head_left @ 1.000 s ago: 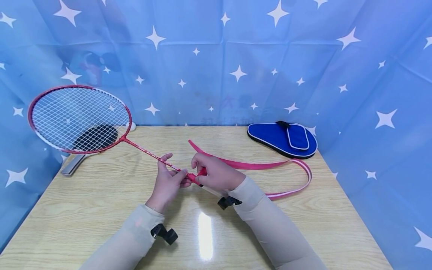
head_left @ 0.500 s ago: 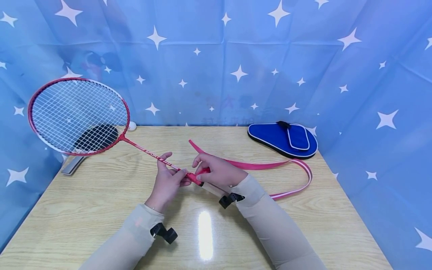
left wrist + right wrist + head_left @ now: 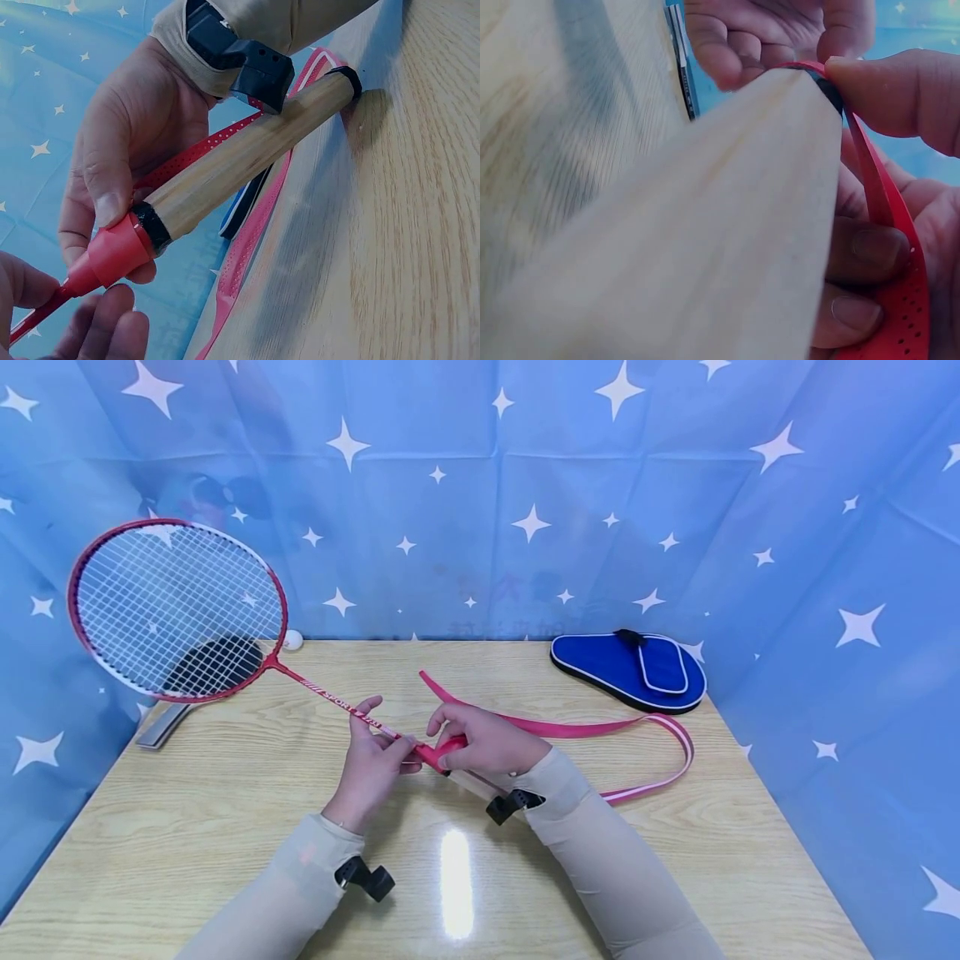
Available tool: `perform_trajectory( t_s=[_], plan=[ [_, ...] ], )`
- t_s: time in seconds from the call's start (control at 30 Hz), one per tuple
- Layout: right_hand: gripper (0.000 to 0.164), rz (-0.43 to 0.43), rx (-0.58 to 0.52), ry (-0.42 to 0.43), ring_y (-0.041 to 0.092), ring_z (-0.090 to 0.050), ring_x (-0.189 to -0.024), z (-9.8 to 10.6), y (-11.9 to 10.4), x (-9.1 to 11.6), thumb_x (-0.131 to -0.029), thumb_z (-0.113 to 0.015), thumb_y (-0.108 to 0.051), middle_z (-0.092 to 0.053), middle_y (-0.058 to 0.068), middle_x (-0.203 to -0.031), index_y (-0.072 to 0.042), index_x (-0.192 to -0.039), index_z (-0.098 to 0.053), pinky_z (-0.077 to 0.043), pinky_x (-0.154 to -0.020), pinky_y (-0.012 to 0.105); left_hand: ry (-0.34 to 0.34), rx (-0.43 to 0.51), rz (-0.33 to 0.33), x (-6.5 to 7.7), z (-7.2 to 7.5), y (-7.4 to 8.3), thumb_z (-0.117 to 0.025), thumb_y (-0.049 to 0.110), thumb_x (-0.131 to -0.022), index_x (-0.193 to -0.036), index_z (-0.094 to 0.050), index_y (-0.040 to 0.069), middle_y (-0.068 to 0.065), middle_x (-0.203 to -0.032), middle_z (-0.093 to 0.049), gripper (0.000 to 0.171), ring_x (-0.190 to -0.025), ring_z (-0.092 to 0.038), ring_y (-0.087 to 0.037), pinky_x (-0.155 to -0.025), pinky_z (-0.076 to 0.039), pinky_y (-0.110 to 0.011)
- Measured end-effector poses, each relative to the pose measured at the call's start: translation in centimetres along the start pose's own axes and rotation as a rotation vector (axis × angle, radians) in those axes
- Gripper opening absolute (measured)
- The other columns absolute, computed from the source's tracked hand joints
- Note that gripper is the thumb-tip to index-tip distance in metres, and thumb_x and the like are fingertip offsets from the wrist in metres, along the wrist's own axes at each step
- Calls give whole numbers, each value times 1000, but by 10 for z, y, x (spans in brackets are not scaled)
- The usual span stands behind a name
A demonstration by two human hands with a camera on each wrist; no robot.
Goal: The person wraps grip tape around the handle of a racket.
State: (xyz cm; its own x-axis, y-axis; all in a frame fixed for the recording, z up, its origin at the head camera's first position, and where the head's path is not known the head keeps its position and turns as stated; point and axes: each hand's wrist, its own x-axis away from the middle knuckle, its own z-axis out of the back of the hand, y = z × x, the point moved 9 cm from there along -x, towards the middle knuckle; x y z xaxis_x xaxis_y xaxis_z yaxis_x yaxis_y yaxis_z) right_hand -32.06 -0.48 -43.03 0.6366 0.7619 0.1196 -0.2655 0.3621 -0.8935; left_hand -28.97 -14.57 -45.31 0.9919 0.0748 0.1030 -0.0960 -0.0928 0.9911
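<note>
A red-and-white badminton racket (image 3: 309, 685) slants up to the left over the table. My left hand (image 3: 372, 768) pinches its thin shaft just above the handle, index finger stretched along it. At the top of the bare wooden handle (image 3: 251, 161), my right hand (image 3: 491, 743) pinches red overgrip tape (image 3: 570, 728). In the left wrist view a wrap of this tape covers the cone (image 3: 112, 255), right by a black band (image 3: 152, 226). The perforated tape runs on under the right hand's fingers, seen in the right wrist view, and trails in a loop across the table.
Behind the racket strings lies a black table tennis bat (image 3: 213, 667), with a white ball (image 3: 293, 640) at the back edge. A blue bat case (image 3: 600, 660) sits at the back right. A blue star-patterned curtain (image 3: 450, 527) rises behind the wooden table (image 3: 225, 827).
The racket head has risen a little and turned slightly about its shaft. Both hands stay at the cone; the right hand shifted slightly early on. The trailing tape lies nearly as before.
</note>
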Motion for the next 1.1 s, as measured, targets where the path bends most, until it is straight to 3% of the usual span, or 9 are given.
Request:
perform_trajectory(
  t_s=[0.2,0.37,0.57,0.73,1.1],
  plan=[
    [41,23,6,25,22,-70,-86,-1,-4,-1,-91,-80,-7,-76,3,-93,-2,-123,-55,-56,-86,32,0,-58,13,2,1,0,-67,5,-101,-155,-16,20,-12,-82,-74,75,-64,-74,-18,-69,-67,-33],
    [38,31,14,9,22,-71,-85,-2,-7,0,-93,-78,-6,-76,3,-93,-2,-122,-54,-55,-84,31,-17,-14,10,2,-2,2,-63,0,-102,-155,-14,17,-13,-77,-75,75,-62,-74,-16,-66,-66,-32],
    [32,18,11,-26,20,-73,-92,-2,-5,1,-97,-67,-1,-79,8,-100,-3,-127,-55,-52,-93,34,-33,3,0,1,-3,5,-59,-4,-101,-154,-13,16,-13,-77,-75,73,-62,-74,-15,-65,-66,-32],
    [31,30,-7,-47,21,-73,-94,-3,-6,1,-98,-65,0,-79,19,-107,-6,-127,-56,-52,-88,33,-39,-13,1,1,-3,5,-59,-4,-102,-156,-12,15,-14,-78,-74,74,-63,-74,-15,-66,-66,-32],
    [35,35,-25,-19,21,-75,-87,-4,-8,0,-96,-70,2,-78,18,-100,4,-124,-50,-53,-79,27,-26,-56,5,3,-1,3,-62,6,-104,-153,-20,11,-16,-85,-74,65,-65,-74,-16,-68,-66,-32]
  ],
)
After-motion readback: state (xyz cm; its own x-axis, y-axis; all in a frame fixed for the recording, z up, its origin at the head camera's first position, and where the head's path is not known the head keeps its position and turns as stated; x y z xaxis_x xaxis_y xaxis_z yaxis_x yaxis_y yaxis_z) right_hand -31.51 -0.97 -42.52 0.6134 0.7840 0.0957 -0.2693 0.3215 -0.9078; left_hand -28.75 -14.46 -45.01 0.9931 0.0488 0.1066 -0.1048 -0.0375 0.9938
